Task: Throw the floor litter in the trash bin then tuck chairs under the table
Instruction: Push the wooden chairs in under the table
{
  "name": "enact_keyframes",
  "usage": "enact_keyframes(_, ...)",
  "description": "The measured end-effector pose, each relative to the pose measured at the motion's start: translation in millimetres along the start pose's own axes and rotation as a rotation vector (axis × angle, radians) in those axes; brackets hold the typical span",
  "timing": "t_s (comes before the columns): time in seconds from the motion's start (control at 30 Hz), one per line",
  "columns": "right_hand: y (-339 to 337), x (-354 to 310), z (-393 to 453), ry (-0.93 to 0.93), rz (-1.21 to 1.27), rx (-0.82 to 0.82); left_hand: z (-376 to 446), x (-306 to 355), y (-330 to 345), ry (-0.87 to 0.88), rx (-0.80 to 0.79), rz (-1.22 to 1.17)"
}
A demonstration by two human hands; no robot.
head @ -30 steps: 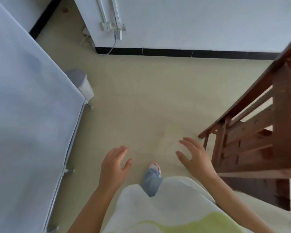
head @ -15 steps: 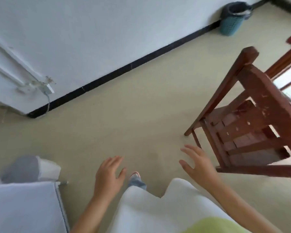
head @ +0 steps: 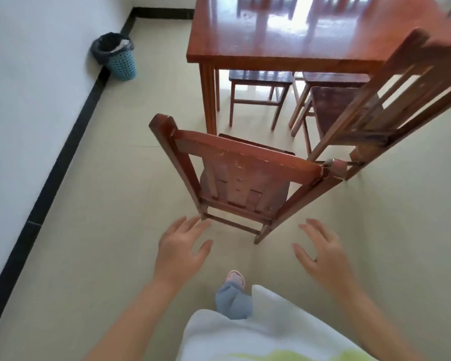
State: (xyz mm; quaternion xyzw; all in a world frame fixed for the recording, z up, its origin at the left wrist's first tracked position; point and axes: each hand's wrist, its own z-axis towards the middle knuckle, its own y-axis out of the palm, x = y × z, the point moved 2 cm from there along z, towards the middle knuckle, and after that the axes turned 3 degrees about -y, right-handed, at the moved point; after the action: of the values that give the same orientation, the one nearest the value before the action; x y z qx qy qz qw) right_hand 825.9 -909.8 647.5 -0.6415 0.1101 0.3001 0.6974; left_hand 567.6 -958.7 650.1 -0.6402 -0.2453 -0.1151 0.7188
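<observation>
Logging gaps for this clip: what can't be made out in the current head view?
- Trash bin contents: too small and dark inside its black liner.
- Second chair at right: blurred, cut off by the frame edge.
- Far end of the table: cut off at the top, washed by glare.
- Near chair seat: mostly hidden behind its backrest.

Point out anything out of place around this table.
Two chairs stand pulled out: the near chair at the table's corner, its top rail scuffed, and the right chair angled away. Both hands are empty.
</observation>
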Motion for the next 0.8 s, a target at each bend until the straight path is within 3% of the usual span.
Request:
enact_keyframes(0.23,-3,-62,74,-0.261,0.088,0.277,79,42,-26,0.273,0.246,0.01)
enact_keyframes(0.47,16,-47,102,-0.116,-0.057,0.486,137,27,-21,0.375,0.272,0.12)
enact_keyframes(0.8,41,-38,131,-0.106,-0.33,0.71,201,-3,-6,0.819,0.439,-0.003)
